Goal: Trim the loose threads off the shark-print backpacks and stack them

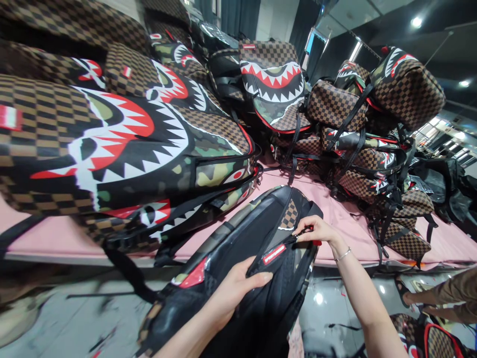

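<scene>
Pink table (352, 236), shark-mouth backpacks (130, 144) piled high, crowding the black backpack (236, 243)

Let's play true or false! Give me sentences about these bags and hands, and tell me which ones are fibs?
1. The left hand grips the backpack beside its red label. True.
2. The tablecloth is green. False: the tablecloth is pink.
3. A bracelet is on the right wrist. True.
4. The right hand is empty. False: the right hand pinches a small dark piece.
5. The big left bag has blue teeth. False: that bag's teeth are white.
</scene>
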`<state>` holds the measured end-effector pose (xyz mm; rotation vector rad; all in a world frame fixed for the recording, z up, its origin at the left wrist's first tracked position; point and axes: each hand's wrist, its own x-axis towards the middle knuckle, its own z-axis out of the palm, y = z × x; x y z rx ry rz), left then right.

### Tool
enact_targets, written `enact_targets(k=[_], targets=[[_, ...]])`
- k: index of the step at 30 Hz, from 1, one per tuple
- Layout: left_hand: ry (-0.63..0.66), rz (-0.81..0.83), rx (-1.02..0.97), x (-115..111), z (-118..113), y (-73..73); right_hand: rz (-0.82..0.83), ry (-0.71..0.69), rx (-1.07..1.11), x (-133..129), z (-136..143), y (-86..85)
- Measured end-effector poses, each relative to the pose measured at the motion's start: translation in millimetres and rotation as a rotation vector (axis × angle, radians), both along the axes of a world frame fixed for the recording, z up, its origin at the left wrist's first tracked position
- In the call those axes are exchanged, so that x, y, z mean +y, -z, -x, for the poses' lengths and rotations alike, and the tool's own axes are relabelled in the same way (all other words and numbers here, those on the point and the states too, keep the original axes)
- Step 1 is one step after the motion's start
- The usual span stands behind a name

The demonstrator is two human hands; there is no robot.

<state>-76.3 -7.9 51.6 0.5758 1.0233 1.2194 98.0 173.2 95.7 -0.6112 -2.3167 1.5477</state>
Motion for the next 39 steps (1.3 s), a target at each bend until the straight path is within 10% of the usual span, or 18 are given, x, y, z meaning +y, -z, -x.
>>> enact_targets(k=[39], targets=[[0.068, -0.016, 0.051, 2, -1, -17.2, 0.062, -0.054, -0.039, -1, 3, -3.7]])
